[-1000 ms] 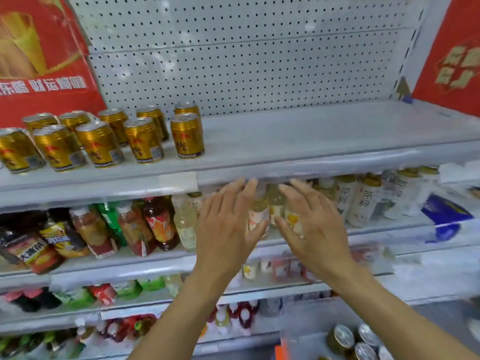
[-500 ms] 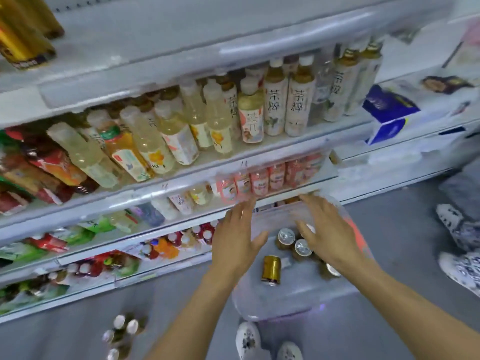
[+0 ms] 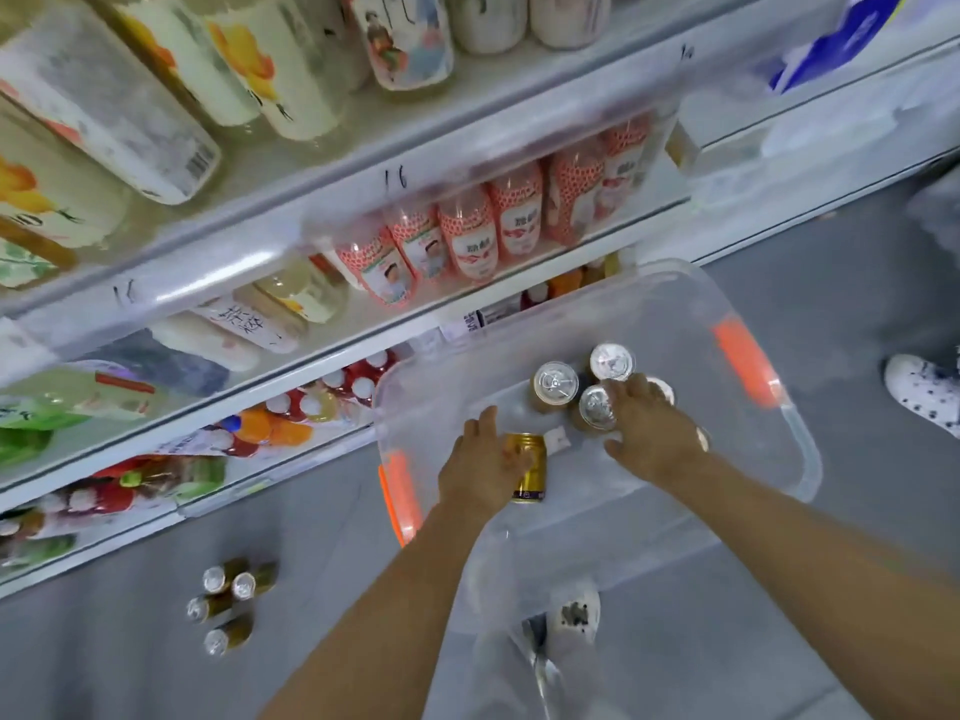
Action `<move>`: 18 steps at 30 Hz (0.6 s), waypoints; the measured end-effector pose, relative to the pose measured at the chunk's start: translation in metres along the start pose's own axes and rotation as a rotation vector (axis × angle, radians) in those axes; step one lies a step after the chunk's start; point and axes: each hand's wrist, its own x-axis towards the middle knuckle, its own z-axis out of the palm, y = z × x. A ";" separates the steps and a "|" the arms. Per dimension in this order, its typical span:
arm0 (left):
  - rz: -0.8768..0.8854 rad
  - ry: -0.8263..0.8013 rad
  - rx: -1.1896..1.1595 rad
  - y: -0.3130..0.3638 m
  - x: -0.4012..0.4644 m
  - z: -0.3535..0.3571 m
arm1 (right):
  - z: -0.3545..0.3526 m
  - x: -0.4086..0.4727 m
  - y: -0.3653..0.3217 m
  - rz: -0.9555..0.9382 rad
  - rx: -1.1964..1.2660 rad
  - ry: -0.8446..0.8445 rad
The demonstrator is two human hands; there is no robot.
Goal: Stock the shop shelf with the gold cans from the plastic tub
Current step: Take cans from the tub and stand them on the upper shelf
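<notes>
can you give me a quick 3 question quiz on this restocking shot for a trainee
1. True or false: the plastic tub sits on the shop shelf.
2. Which hand is at the gold can lying on its side? A) left hand B) right hand
3. Fill in: the tub's handles are ____ in colour.

Key
1. False: it stands on the floor in front of the shelves.
2. A; the right hand reaches over the upright cans.
3. Orange.

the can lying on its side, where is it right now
In the head view the gold can on its side lies in the clear plastic tub, under the left hand, left of the upright cans.
</notes>
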 end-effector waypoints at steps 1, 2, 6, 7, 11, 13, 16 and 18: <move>-0.021 -0.022 0.004 -0.002 0.008 0.008 | 0.004 0.008 0.001 -0.010 -0.054 -0.003; -0.041 -0.039 0.010 -0.003 0.015 0.015 | 0.008 0.014 0.002 -0.017 -0.098 -0.005; -0.125 -0.074 0.018 -0.007 0.037 0.040 | 0.023 0.032 0.006 0.010 -0.219 0.029; -0.141 -0.081 0.019 -0.007 0.041 0.045 | 0.027 0.035 0.007 0.007 -0.259 0.069; -0.181 -0.085 0.032 -0.006 0.049 0.060 | 0.038 0.043 0.010 -0.018 -0.304 0.229; -0.196 -0.082 0.009 -0.005 0.050 0.064 | 0.041 0.045 0.012 -0.029 -0.313 0.242; -0.189 -0.067 -0.006 -0.005 0.052 0.066 | 0.043 0.043 0.012 -0.061 -0.328 0.218; -0.170 -0.061 0.007 -0.007 0.051 0.066 | 0.043 0.042 0.016 -0.114 -0.344 0.229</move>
